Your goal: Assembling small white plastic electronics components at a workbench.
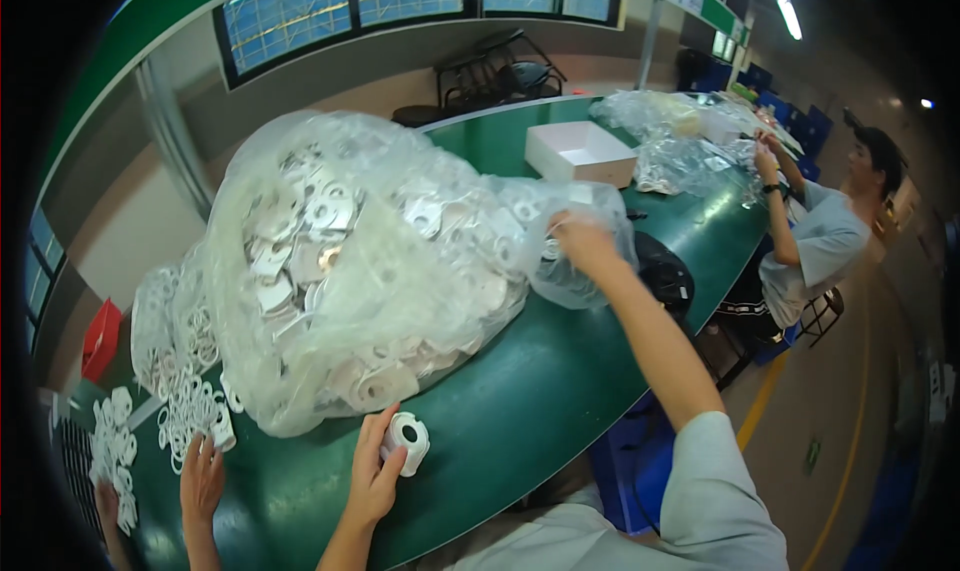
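I record: left hand (374,474) curled round one white ring-shaped part (418,445); right hand (584,241) at the small clear bag (572,289), grip I cannot tell; many parts (275,296) in the large bag (375,316) seemingly outstanding.

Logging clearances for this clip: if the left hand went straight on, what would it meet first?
Likely the big clear bag of white parts, just ahead of the left hand; depth is unclear.

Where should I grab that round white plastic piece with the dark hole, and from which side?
I'd pinch the round white plastic piece by its outer rim, coming from the right. The left hand holds its left side, while the right edge sticks out free. The face with the hole is turned toward us, so the rim is probably easy to reach.
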A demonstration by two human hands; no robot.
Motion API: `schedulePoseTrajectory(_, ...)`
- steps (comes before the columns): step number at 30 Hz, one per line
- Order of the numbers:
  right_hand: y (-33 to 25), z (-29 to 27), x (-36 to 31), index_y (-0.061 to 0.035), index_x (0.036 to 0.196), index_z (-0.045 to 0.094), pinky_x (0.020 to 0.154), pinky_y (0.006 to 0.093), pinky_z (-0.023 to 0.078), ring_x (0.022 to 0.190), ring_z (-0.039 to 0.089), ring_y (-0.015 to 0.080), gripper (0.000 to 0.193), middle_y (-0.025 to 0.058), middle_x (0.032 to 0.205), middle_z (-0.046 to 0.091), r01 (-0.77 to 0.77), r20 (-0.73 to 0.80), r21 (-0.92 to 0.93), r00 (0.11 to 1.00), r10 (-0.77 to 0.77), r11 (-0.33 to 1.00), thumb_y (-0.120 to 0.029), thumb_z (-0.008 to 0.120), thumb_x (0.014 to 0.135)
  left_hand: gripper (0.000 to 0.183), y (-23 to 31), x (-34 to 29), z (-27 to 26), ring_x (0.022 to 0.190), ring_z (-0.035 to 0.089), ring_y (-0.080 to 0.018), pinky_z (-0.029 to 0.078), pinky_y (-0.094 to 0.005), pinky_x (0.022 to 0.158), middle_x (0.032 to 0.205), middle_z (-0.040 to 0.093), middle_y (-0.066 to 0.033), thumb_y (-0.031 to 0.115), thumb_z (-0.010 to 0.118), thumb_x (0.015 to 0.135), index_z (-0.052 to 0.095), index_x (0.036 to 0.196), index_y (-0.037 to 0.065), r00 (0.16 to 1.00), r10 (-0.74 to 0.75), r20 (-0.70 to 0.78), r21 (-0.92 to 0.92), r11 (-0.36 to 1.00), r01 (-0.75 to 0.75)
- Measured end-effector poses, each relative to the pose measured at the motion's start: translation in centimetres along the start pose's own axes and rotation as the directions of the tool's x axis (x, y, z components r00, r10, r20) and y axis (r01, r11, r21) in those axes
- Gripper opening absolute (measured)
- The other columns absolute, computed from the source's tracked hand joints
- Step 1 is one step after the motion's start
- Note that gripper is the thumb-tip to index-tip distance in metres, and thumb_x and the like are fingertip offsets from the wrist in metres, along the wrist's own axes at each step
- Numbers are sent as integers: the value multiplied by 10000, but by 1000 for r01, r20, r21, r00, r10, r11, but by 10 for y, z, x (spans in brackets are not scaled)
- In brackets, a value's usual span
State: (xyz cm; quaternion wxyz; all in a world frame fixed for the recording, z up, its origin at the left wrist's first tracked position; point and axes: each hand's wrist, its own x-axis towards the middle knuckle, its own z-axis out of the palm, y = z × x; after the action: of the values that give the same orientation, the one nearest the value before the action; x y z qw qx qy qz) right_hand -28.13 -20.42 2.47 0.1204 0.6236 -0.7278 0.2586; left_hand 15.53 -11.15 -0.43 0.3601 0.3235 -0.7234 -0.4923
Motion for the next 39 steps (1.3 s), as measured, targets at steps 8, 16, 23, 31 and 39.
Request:
schedulePoseTrajectory(8, -60, -81, -61, 35, 835, 621, 569, 274, 500, 650, 619, 131, 205, 85, 770, 647, -473, 409, 794, 880, 241, 380, -156, 576, 895, 174, -15, -2, -9, 840, 601, -112, 468, -236, 750, 933, 631, -60, -22, 610, 832, 536, 989, -3, 940, -279, -196, -376, 907, 190)
schedulePoseTrajectory(16, -190, -52, -127, 11, 943, 670, 727, 291, 530, 831, 672, 236, 196, 123, 943, 680, 207, 41, 778, 925, -377, 593, -24, 684, 751, 405, -12, 1, 4, 830, 658, -228, 587, -343, 601, 994, 628, -131, -21, 553, 881, 398, 1254, 8, 963, -269, 12, -611, 760, 220)
schedulePoseTrajectory(23, -245, -22, -151, -33, 1072, 644, 832, 354, 516, 1060, 597, 295, 385, 126, 1194, 583, 517, -87, 586, 806, -586, 624, -90, 731, 701, 325, -12, -8, -9, 857, 618, -124, 512, -231, 705, 1016, 641, -96, 37, 516, 925, 435, 1240, 23, 972, -231, -49, -687, 714, 135)
schedulePoseTrajectory(31, -260, -9, -162, -1, 1210, 537, 942, 325, 431, 1119, 559, 240, 397, 143, 1206, 568, -121, 206, 938, 948, -242, 324, 3, 588, 817, 233, -2, -3, -6, 848, 601, -80, 471, -213, 722, 986, 661, -72, 73, 496, 948, 461, 1170, 10, 968, -157, -196, -563, 826, 20)
schedulePoseTrajectory(39, -283, 34, -152, 19, 1239, 454, 788, 301, 516, 988, 579, 171, 313, 101, 1102, 578, -492, 465, 870, 811, -354, 17, -124, 453, 961, 176, 10, -1, -33, 726, 622, -131, 466, -236, 625, 879, 668, -91, 105, 575, 897, 582, 1048, 15, 908, -83, -411, -83, 995, 53)
